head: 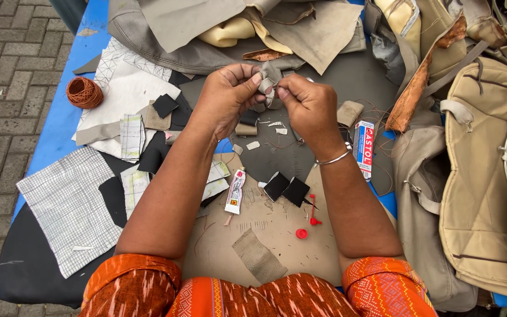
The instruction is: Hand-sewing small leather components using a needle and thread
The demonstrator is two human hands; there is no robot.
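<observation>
Head-camera view: a small folded scrap of grey-beige leather (270,82) is pinched between the left hand (225,97) and the right hand (309,105), both closed on it above the cluttered blue work table (60,123); a white tube of glue (235,191) lies uncapped on the brown cardboard sheet (277,226), its red cap (301,233) just beside it; gluing is judged begun, the folding and pressing of the scrap unfinished; black square patches (287,189) and an orange coil of thread (84,93) lie untouched.
</observation>
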